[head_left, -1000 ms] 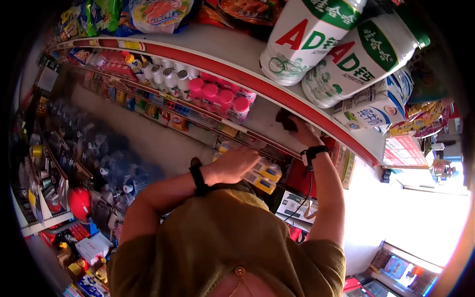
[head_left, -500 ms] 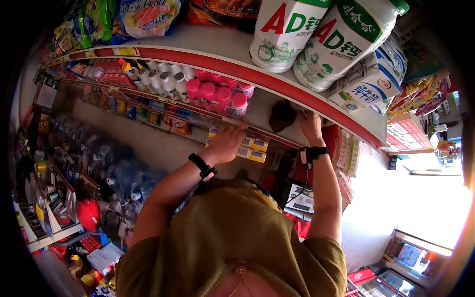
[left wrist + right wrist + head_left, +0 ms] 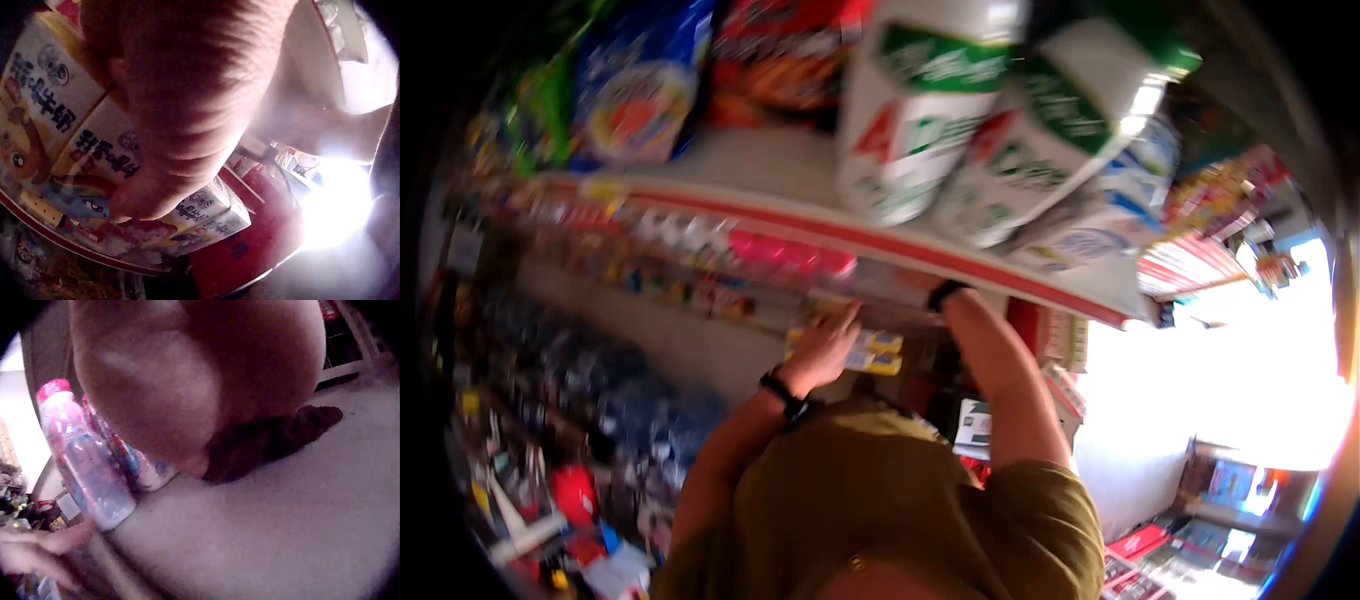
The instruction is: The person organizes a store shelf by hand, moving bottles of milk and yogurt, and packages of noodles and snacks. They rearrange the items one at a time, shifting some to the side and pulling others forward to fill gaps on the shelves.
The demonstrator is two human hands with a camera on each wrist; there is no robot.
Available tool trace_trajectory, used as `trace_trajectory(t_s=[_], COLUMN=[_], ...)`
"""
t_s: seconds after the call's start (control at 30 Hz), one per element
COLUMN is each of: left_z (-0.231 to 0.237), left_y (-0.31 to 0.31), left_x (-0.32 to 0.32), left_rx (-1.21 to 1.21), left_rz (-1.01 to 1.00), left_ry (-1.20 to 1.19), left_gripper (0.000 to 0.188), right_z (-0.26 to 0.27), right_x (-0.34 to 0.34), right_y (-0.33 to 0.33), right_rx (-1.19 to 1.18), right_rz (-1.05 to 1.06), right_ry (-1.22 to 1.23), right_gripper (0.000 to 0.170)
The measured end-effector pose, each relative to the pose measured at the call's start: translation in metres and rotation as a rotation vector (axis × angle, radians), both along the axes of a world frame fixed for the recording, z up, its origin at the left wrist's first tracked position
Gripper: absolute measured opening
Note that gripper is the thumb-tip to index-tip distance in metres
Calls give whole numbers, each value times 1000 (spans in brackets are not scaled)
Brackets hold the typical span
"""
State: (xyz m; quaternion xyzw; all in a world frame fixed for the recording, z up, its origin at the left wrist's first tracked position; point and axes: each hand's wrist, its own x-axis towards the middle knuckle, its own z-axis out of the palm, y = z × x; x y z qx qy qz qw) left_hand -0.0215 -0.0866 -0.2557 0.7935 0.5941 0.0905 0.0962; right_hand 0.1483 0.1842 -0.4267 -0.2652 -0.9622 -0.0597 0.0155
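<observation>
Beneath the upper shelf (image 3: 760, 165), your right hand (image 3: 194, 381) reaches in over the lower shelf (image 3: 262, 537), and the dark cloth (image 3: 269, 447) lies under it, bunched, with a loose end poking out past the palm. From above you lose that hand behind the upper shelf, so go by the right wrist view: a fingertip meets the cloth's edge, but the other fingers are hidden, and I cannot tell whether you pinch the cloth or press it flat. A wad under the palm suits wiping, I would judge, since your weight can bear down through it.

The pink bottles (image 3: 100, 475) stand grouped near the cloth, on the side toward your other hand; gathered like that, they leave the cloth some room, though a wide stroke could knock them. The big bottles (image 3: 925, 115) are up on the upper shelf, out of its way.

Your left hand (image 3: 825, 345) is at the milk boxes (image 3: 81, 150), with what looks like the thumb laid down across their fronts. Blur and angle hide the rest of its grip, so I cannot tell whether it bears their weight or merely rests there; most likely it steadies them, and you, while the other arm stretches in.
</observation>
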Motion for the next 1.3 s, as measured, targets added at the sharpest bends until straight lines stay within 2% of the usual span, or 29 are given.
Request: trace_trajectory(t_s=[0.03, 0.07, 0.13, 0.17, 0.2, 0.33, 0.37, 0.47, 0.5, 0.53, 0.6, 0.67, 0.77, 0.83, 0.9, 0.93, 1.0, 1.07, 1.17, 1.3], left_z=[-4, 5, 1, -1, -6, 12, 5, 11, -1, 2, 10, 4, 5, 5, 2, 2, 5, 3, 2, 14], left_y=[0, 2, 4, 4, 5, 9, 9, 10, 9, 12, 13, 13, 8, 11, 11, 10, 12, 12, 12, 13], left_x=[0, 1, 2, 2, -1, 0, -4, -3, -9, -6, -4, -4, -7, -5, -4, -5, -4, -4, -6, -4], left_rx=[6, -63, -6, -79, 27, -180, -109, -111, -6, 8, -61, -15, -67, -41, -44, -50, -89, -128, -209, -146], left_rz=[0, 14, 4, 21, -12, 20, -28, -49, -96, -125, -112, -115, -77, -105, -96, -75, -51, -20, -19, -50], left_ry=[-11, 23, 55, 80, 62, 97, 109, 102, 135, 135, 136, 178, 150, 43, 38, 39, 26, 15, 86, 124], left_gripper=[42, 43, 45, 47, 50, 58, 63, 68, 70, 70, 71, 69, 68, 71, 73, 76, 78, 79, 71, 65], right_z=[26, 41, 63, 73, 85, 106, 113, 143, 181, 175, 151, 135, 123, 126, 146, 156, 169, 160, 142, 120], right_x=[-12, -23, -50, -58, -60, -51, -40, -13, 7, 17, 27, 30, 17, 8, 0, -4, -15, -28, -44, -63], right_y=[-6, -3, 3, 3, -1, -31, -42, -69, -94, -104, -122, -128, -120, -110, -104, -98, -82, -70, -54, -36], right_rx=[-119, -174, -259, -290, -314, -434, -483, -706, -562, -544, -296, -287, -337, -380, -450, -451, -608, -589, -529, -498], right_rz=[-78, -133, -231, -256, -264, -242, -222, -188, -78, -104, -7, -19, -39, -75, -152, -154, -256, -315, -361, -401], right_ry=[50, 77, 135, 165, 190, 282, 295, 343, 452, 461, 282, 272, 292, 319, 512, 510, 311, 475, 463, 415], right_gripper=[43, 43, 43, 43, 44, 44, 44, 45, 47, 47, 52, 52, 50, 47, 40, 40, 45, 43, 42, 40])
